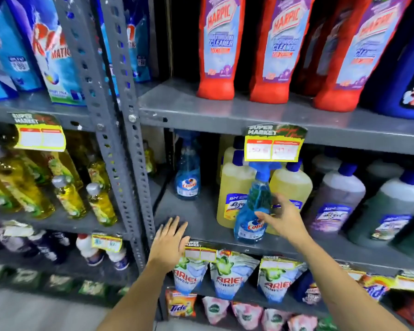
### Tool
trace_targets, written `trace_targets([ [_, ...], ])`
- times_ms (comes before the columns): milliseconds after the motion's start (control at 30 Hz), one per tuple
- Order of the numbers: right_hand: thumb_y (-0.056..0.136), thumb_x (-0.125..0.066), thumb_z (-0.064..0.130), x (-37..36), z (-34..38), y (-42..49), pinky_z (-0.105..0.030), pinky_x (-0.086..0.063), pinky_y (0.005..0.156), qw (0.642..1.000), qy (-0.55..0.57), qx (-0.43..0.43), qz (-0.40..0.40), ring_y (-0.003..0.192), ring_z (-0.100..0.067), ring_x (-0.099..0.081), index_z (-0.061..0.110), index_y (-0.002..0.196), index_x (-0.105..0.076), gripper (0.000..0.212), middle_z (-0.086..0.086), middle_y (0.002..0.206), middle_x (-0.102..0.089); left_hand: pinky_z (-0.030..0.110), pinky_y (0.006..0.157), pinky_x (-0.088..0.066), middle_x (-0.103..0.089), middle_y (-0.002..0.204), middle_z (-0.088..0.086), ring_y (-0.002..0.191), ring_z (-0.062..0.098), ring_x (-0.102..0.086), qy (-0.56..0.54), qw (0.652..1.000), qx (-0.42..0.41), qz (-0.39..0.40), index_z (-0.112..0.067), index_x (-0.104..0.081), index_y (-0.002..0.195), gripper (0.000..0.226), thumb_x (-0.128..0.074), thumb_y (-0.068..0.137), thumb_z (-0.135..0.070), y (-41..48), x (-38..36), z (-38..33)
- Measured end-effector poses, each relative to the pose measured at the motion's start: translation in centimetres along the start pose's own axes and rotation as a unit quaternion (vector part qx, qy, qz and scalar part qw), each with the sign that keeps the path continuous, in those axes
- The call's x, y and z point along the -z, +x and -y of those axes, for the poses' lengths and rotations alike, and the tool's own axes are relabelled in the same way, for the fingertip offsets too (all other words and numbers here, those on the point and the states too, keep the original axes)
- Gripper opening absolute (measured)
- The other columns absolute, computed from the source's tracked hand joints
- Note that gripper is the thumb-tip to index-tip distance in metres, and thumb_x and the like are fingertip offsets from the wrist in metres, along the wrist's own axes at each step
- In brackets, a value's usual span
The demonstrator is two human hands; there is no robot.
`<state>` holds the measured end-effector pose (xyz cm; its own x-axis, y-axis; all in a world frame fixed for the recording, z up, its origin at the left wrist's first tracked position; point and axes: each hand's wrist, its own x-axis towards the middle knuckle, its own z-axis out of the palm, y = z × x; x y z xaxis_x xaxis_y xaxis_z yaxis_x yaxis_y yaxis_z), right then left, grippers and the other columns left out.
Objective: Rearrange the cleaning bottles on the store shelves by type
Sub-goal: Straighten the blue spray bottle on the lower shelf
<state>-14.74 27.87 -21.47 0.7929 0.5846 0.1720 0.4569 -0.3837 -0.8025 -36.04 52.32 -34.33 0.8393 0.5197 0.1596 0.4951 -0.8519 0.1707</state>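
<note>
A blue Colin spray bottle stands at the front edge of the middle grey shelf. My right hand is spread open just to its right, fingertips at its side, not gripping it. A second Colin spray bottle stands further back on the left of the same shelf. My left hand lies flat and open on the shelf's front edge at the left, holding nothing. Yellow cleaner bottles stand right behind the front spray bottle.
Purple and green cleaner bottles fill the shelf's right side. Red Harpic bottles stand on the shelf above. Ariel pouches hang below. A perforated grey upright post separates the left bay with yellow dish-liquid bottles.
</note>
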Motion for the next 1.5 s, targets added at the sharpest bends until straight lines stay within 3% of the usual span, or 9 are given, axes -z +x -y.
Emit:
trace_targets([
  [67,0.077,-0.082,0.017,-0.2,0.2,0.0,-0.029,-0.060,0.071,1.000,0.004,-0.009,-0.002,0.082,-0.019,-0.072,0.010,0.122,-0.057,0.053,-0.006,0.107,-0.068,0.040,0.109,-0.022,-0.052,0.140,0.010,0.129,0.030,-0.047,-0.022,1.000,-0.001,-0.009,-0.017,-0.056,0.133,0.068,-0.006,0.100,-0.050,-0.2,-0.4,-0.3],
  [167,0.078,-0.081,0.014,-1.2,1.1,-0.7,-0.018,-0.055,0.064,1.000,0.008,-0.004,-0.011,0.087,-0.023,-0.069,0.008,0.125,-0.057,0.054,0.001,0.104,-0.064,0.040,0.111,-0.013,-0.047,0.144,0.010,0.134,0.029,-0.040,-0.046,0.999,0.009,-0.021,-0.017,-0.052,0.136,0.067,-0.006,0.100,-0.050,-0.3,-0.6,-0.6],
  [267,0.078,-0.081,0.017,-2.9,2.3,-1.1,-0.028,-0.053,0.071,1.000,-0.002,0.003,-0.025,0.088,-0.021,-0.067,0.009,0.126,-0.058,0.054,0.006,0.101,-0.062,0.038,0.112,-0.011,-0.045,0.146,0.009,0.136,0.028,-0.038,-0.062,0.998,0.007,-0.028,-0.017,-0.051,0.137,0.067,-0.007,0.100,-0.050,-0.5,-0.6,-0.8],
  [400,0.075,-0.077,0.048,-6.6,3.3,-1.6,-0.045,-0.057,0.083,0.998,-0.036,0.006,-0.055,0.101,-0.022,-0.068,0.019,0.130,-0.056,0.065,-0.001,0.119,-0.067,0.036,0.113,-0.008,-0.043,0.147,0.008,0.137,0.027,-0.035,-0.070,0.997,0.003,-0.033,-0.019,-0.049,0.139,0.064,-0.009,0.100,-0.051,-0.6,-0.6,-0.6],
  [467,0.075,-0.073,0.056,-8.6,4.4,-1.8,-0.047,-0.055,0.086,0.996,-0.055,0.013,-0.072,0.107,-0.023,-0.066,0.018,0.132,-0.055,0.070,-0.001,0.123,-0.065,0.036,0.113,-0.009,-0.043,0.147,0.008,0.137,0.027,-0.035,-0.069,0.997,0.001,-0.038,-0.019,-0.049,0.139,0.061,-0.013,0.101,-0.050,-0.6,-0.6,-0.6],
  [800,0.085,-0.072,0.039,-14.8,9.5,0.0,-0.037,-0.049,0.081,0.992,-0.072,0.019,-0.102,0.105,-0.027,-0.060,0.008,0.131,-0.054,0.059,-0.009,0.119,-0.061,0.039,0.115,-0.010,-0.041,0.148,0.008,0.139,0.026,-0.030,-0.091,0.994,0.004,-0.060,-0.018,-0.048,0.140,0.060,-0.017,0.100,-0.050,-0.9,-1.2,-0.4],
  [1100,0.080,-0.074,0.044,-15.2,10.3,3.2,-0.046,-0.056,0.087,0.998,-0.062,0.024,-0.009,0.107,-0.024,-0.065,0.017,0.133,-0.050,0.064,-0.004,0.121,-0.064,0.038,0.115,-0.009,-0.045,0.146,0.008,0.137,0.027,-0.032,-0.098,0.992,0.010,-0.078,-0.019,-0.051,0.137,0.053,-0.024,0.100,-0.046,-0.9,-1.5,-0.6],
  [1233,0.078,-0.078,0.036,-14.7,10.3,3.9,-0.046,-0.056,0.086,0.999,-0.044,0.020,0.019,0.102,-0.025,-0.068,0.017,0.127,-0.052,0.058,-0.005,0.114,-0.070,0.039,0.115,-0.010,-0.046,0.145,0.009,0.136,0.028,-0.035,-0.104,0.991,0.022,-0.082,-0.019,-0.054,0.134,0.051,-0.027,0.099,-0.045,-0.7,-1.7,-0.8],
  [1500,0.081,-0.076,0.038,-14.7,11.0,4.3,-0.047,-0.057,0.086,0.995,-0.078,0.005,0.055,0.107,-0.029,-0.067,0.019,0.125,-0.044,0.057,-0.007,0.121,-0.069,0.038,0.115,-0.007,-0.044,0.147,0.008,0.139,0.027,-0.031,-0.104,0.991,0.026,-0.076,-0.021,-0.052,0.136,0.066,-0.007,0.100,-0.054,-0.7,-1.7,-0.7],
])
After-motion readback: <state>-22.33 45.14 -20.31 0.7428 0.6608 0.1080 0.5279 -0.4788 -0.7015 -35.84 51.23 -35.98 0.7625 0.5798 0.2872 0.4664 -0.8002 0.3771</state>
